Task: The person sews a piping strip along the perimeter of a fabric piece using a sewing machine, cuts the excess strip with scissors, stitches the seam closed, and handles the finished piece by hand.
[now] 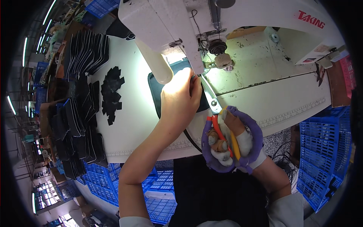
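Under the head of a white sewing machine [162,26] lies a black fabric panel [154,89] with a rounded, raised edge. My left hand [179,94] is closed on the panel beside the needle area, its fingers bent and pressed together; the fingertips are partly hidden. In my right hand [236,138] is a pair of scissors [212,101], with thick purple wrapping around the handle loops. Pale and brown coverings are on the right fingers, which sit inside the loops. The scissor blades point away from me, their tips close to my left fingertips.
Black cut pieces [111,94] lie in a row left of the machine. Stacks of black panels with light edging [85,53] line the table's left side. Blue plastic crates [323,151] stand below right and left. Another tool with dark handles [320,73] lies at the right.
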Motion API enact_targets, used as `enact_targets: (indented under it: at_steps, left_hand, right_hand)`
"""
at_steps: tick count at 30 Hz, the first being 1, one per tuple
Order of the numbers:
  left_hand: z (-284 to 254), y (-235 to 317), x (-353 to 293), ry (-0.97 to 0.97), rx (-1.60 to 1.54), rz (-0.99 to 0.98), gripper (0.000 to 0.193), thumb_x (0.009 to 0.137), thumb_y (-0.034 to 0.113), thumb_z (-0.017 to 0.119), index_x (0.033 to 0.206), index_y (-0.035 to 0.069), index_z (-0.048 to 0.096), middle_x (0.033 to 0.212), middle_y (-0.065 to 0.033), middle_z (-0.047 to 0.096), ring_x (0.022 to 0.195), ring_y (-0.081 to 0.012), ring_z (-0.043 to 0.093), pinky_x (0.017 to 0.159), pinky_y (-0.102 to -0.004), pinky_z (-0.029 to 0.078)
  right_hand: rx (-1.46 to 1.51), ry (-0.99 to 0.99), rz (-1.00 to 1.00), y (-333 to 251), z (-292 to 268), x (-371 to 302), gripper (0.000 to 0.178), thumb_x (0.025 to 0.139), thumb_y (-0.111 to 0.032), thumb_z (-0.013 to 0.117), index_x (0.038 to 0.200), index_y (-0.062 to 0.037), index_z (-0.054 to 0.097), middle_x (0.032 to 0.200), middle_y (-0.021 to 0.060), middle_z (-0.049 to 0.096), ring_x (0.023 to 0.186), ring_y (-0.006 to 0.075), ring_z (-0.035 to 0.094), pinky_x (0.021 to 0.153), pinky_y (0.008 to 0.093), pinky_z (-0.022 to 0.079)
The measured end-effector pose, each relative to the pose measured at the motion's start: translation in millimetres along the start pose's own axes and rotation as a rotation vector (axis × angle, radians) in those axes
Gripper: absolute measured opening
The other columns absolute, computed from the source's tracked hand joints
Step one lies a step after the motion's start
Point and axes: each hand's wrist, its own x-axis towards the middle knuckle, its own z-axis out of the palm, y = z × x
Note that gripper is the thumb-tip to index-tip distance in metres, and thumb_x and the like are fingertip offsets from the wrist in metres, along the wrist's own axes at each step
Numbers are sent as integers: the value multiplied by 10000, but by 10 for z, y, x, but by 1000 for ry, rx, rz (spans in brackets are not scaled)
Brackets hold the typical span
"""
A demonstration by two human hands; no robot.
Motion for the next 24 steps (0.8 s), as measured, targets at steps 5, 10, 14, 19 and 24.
enact_targets:
  at_steps: [5,10,14,19,24]
  left_hand:
    - [53,39,29,61,-34,37,125,880,42,679,837,-14,576,646,-119,609,554,-237,639,549,-339,497]
    - [-102,76,99,7,-79,-124,147,867,68,677,787,-3,577,635,-67,593,549,-148,581,548,-302,467]
    - [-235,144,252,-171,-54,-253,220,893,175,652,792,1,564,649,-61,557,600,-137,556,621,-311,481]
    - [-357,223,345,-376,-223,-544,232,916,202,620,765,39,553,664,20,538,576,-37,480,534,-220,401]
    - [-181,21,154,-136,-303,-308,158,893,56,649,772,2,562,667,29,547,587,-18,474,561,-199,413]
  right_hand:
    - [-181,-307,-122,-248,-283,263,395,1046,-420,524,1101,-44,631,799,85,664,585,112,611,509,217,485]
    - [-335,-226,84,-591,-198,98,469,1024,-487,547,1030,-24,619,735,83,637,511,116,564,442,223,442]
    - [-488,-190,300,-763,-278,-7,508,1026,-516,529,1037,-16,612,753,104,655,511,131,591,445,222,472]
    - [-854,-221,388,-890,-173,72,507,1030,-517,538,984,-16,610,729,75,638,508,106,583,471,203,495]
    - [-983,-171,501,-971,-28,48,515,1033,-513,541,915,-15,604,705,69,626,502,90,571,477,203,501]
